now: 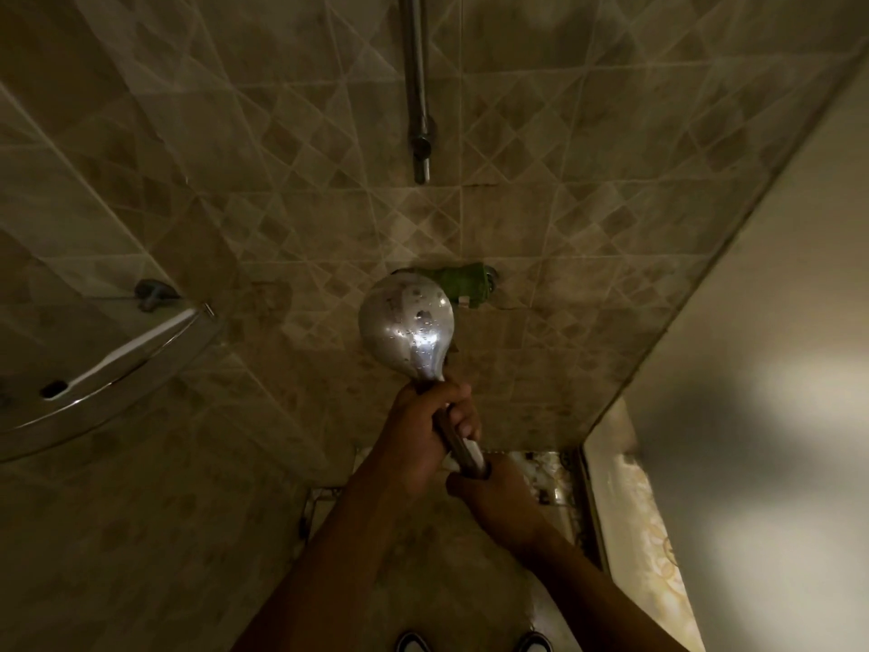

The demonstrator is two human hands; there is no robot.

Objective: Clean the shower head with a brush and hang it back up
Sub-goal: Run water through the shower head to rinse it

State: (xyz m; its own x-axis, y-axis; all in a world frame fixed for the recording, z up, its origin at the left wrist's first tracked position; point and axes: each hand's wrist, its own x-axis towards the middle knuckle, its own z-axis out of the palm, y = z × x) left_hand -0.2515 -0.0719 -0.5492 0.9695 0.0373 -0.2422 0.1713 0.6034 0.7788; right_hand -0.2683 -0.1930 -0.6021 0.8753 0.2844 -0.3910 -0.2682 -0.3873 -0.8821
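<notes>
A chrome shower head (406, 328) with a round, wet, shiny back points up toward the tiled wall, its face turned away from me. My left hand (430, 423) is closed around the upper part of its handle, just below the round head. My right hand (489, 491) grips the lower end of the handle. A chrome rail with a bracket (420, 148) hangs on the wall well above the head. A green fitting (463, 285) sits on the wall right behind the head. No brush is in sight.
A chrome-rimmed glass corner shelf (122, 360) juts out at the left. A glass or light partition (752, 369) closes the right side. Patterned floor tiles (550, 477) and the tips of two shoes (475, 642) show below.
</notes>
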